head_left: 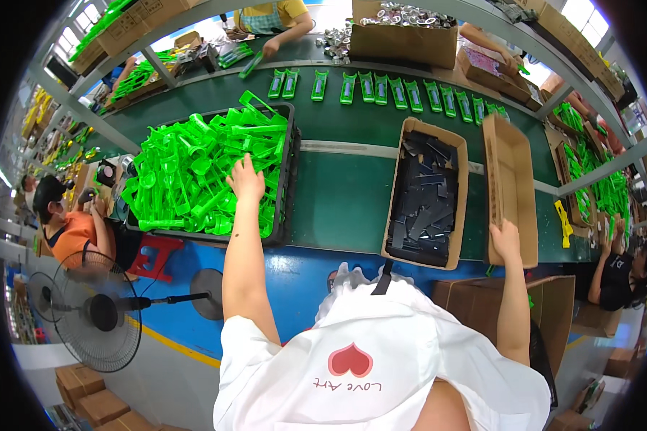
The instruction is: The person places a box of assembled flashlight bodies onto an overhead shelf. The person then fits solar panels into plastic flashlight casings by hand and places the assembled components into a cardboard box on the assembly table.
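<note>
My left hand (246, 179) lies on a heap of bright green plastic parts (187, 169), fingers stretched out. Long handles and rounded ends show among these parts, which fill a black plastic crate (289, 172). My right hand (506, 239) grips the near left edge of a long cardboard box (512, 194), which is tilted so that its bare brown inside shows. Between my hands, a second cardboard box (461, 208) holds a black-lined pile of flat dark strips (425, 194).
A row of green parts with pale inserts (381, 90) lies along the far green bench (338, 190). A co-worker's hand (269, 49) is beyond it. A yellow plastic part (563, 223) lies at right. A fan (101, 312) stands on the left, and an open carton (553, 305) is below my right arm.
</note>
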Demonstrator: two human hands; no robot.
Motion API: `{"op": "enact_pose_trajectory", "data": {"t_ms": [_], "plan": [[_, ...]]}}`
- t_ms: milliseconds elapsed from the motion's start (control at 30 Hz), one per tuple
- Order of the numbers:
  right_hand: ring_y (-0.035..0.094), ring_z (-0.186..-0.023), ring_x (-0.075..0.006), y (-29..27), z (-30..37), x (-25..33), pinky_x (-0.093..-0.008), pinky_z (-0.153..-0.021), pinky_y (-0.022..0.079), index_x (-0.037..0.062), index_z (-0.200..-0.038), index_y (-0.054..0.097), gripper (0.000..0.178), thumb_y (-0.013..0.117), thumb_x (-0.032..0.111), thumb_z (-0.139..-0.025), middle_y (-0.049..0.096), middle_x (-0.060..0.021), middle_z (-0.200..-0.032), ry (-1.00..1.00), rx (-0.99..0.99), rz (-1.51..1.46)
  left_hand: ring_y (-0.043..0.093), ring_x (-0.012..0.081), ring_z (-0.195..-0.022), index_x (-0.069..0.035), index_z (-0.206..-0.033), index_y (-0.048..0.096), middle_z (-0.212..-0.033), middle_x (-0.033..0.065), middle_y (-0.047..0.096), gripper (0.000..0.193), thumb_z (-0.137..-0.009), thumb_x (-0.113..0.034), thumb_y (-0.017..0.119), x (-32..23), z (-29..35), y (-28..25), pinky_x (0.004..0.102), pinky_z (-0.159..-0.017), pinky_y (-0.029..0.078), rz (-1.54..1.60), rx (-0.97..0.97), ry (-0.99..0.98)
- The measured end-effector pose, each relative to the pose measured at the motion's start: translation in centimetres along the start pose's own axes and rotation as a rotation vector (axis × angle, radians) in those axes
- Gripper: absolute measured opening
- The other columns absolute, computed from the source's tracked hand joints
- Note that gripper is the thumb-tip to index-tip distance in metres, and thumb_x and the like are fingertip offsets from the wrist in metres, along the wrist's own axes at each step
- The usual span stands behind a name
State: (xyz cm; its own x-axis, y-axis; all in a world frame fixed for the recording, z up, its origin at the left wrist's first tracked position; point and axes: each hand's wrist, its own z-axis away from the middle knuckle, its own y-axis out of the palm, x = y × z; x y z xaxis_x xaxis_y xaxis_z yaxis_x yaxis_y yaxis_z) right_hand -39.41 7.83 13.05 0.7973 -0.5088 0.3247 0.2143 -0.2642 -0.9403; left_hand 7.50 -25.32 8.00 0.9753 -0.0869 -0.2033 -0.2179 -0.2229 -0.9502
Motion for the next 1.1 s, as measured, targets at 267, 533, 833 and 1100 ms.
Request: {"op": "enact_pose_trajectory", "data": {"t_ms": [267,533,833,1100], "plan": [[0.052,-0.077,-0.0389,2.0,-1.3,22.7,-0.0436,-0.068,0.042,-0.0052,-0.078,0.049,0.023,0.047,0.017,-0.076,0.054,-0.0254,-0.079,-0.192,0.117,-0.405,0.052,0.0291,-0.082,-0.003,-0.092,0.055,-0.086,0.0132,0.055,0.024,-0.072,-0.017,0.057,0.8,3.6,-2.5,0.0418,-0.079,0.037,0.294,-0.164,0.132],[0.051,-0.095,-0.0337,6.7,-0.4,30.1,-0.0359,-0.082,0.04,-0.0019,-0.102,0.052,0.044,0.043,0.037,-0.084,0.054,-0.0221,-0.1,-0.401,0.622,-0.561,0.046,0.0326,-0.084,0.003,-0.098,0.047,-0.086,0.0174,0.05,0.036,-0.072,-0.02,0.059,0.4,12.9,-4.0,0.0398,-0.074,0.037,0.453,-0.184,0.282],[0.055,-0.084,-0.0314,11.1,3.8,26.6,-0.0376,-0.075,0.044,0.0035,-0.091,0.058,0.034,0.056,0.033,-0.073,0.058,-0.0165,-0.087,-0.696,0.906,0.094,0.047,0.0278,-0.077,0.001,-0.093,0.05,-0.079,0.0122,0.051,0.024,-0.071,-0.007,0.055,1.8,16.7,-3.3,0.0378,-0.075,0.035,0.401,-0.017,0.322],[0.053,-0.088,-0.0292,16.2,4.8,27.4,-0.0356,-0.079,0.041,0.0074,-0.099,0.058,0.03,0.057,0.022,-0.072,0.057,-0.0126,-0.091,-0.92,0.744,-0.401,0.049,0.028,-0.08,0.0,-0.087,0.052,-0.082,0.0123,0.052,0.02,-0.073,-0.012,0.06,1.0,13.1,-7.6,0.0355,-0.069,0.04,0.635,-0.07,0.243]]}}
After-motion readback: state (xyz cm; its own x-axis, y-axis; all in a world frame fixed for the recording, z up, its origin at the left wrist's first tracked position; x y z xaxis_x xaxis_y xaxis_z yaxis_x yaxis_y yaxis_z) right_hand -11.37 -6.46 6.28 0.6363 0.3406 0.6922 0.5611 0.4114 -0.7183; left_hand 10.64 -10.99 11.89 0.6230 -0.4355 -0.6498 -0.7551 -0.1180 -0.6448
